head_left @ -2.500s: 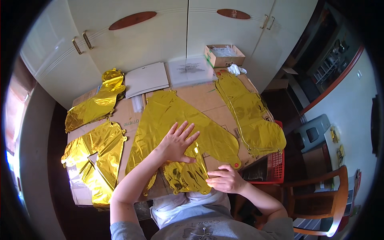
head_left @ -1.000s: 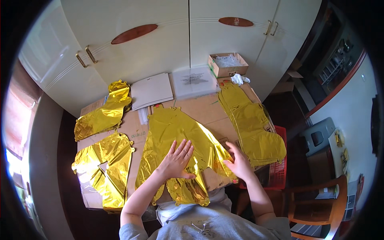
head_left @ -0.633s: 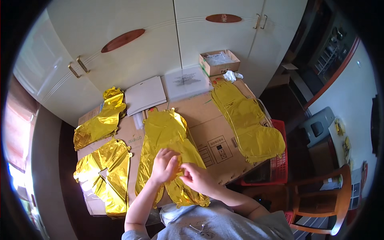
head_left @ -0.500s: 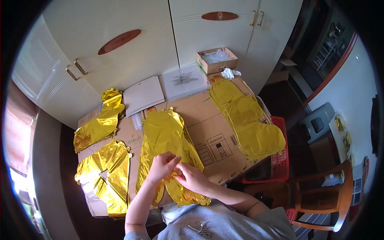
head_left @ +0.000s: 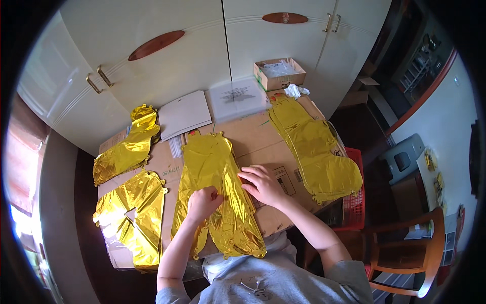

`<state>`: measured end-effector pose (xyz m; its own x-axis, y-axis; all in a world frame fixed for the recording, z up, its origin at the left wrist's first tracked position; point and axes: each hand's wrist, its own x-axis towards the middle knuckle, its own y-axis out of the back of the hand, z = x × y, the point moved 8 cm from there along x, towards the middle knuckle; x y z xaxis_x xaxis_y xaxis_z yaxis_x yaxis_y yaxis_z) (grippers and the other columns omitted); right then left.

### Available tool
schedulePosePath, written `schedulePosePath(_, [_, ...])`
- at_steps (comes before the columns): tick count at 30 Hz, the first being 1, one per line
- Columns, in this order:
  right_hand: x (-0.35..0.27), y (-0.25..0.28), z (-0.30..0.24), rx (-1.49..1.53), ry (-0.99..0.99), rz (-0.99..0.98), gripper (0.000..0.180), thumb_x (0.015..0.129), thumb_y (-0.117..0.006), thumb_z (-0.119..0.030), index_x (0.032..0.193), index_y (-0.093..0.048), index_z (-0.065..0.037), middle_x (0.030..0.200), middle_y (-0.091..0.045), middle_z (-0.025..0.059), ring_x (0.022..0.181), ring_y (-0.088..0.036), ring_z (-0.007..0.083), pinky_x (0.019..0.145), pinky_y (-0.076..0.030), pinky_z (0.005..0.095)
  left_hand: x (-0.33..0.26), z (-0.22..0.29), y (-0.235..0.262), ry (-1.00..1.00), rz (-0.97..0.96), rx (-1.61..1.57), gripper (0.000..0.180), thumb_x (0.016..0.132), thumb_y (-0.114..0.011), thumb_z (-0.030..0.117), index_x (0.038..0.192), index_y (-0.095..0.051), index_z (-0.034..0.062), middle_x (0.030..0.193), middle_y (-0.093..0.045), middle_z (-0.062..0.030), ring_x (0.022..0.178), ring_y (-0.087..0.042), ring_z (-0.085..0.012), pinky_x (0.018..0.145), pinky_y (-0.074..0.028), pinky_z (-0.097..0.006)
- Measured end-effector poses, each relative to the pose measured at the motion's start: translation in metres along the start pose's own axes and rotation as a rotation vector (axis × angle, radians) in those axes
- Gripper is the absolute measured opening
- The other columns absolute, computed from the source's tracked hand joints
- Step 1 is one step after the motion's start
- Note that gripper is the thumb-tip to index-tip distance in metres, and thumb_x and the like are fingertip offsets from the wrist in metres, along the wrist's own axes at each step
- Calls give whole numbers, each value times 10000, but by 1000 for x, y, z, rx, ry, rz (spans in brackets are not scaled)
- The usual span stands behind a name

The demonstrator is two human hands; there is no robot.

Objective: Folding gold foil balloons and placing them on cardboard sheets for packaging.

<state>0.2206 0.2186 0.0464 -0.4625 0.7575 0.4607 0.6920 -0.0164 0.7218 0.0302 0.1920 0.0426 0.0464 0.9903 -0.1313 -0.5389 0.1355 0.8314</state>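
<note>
A flat gold foil balloon (head_left: 210,157) lies in front of me, with two leg-like ends toward my body. Over its middle, my left hand (head_left: 203,204) is curled closed; whatever is in it, if anything, is too small or hidden to make out. My right hand (head_left: 263,185) is open, fingers stretched out and tips at the balloon's right edge; I cannot tell if they press on it. More flat gold balloons lie around: one at the near left (head_left: 134,215), one at the far left (head_left: 129,147), and a layered-looking stack (head_left: 314,149) on the right.
Cardboard (head_left: 253,134) covers the table. At its back are grey-white card sheets (head_left: 185,115), a clear plastic sheet (head_left: 238,101), a small box (head_left: 280,73) of clear plastic pieces and a crumpled white glove-like item (head_left: 296,91). A red basket (head_left: 355,202) and wooden chair (head_left: 430,253) stand right.
My hands, together over the middle balloon before, have parted. The right one moved right and forward and opened; the left stays closed over the balloon.
</note>
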Motion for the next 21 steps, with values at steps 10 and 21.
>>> schedulePosePath(10, [-13, -17, -2, -195, 45, -189, 565, 854, -684, -393, 1350, -533, -168, 1423, -497, 19, 1357, -388, 241, 1095, -237, 501, -5, -9, -10, -21, -9, 38, 256, 728, -694, 303, 786, -664, 55, 701, -665, -104, 684, -666, -291, 639, -520, -396])
schedulePosePath(21, [-27, -19, 10, -205, -13, -404, 834, 780, -708, -525, 1469, -380, -189, 1515, -388, 13, 1434, -286, 243, 1121, -112, 604, -3, -11, -13, -74, 3, 32, 254, 706, -706, 288, 766, -657, 47, 720, -656, -102, 702, -659, -286, 645, -513, -390])
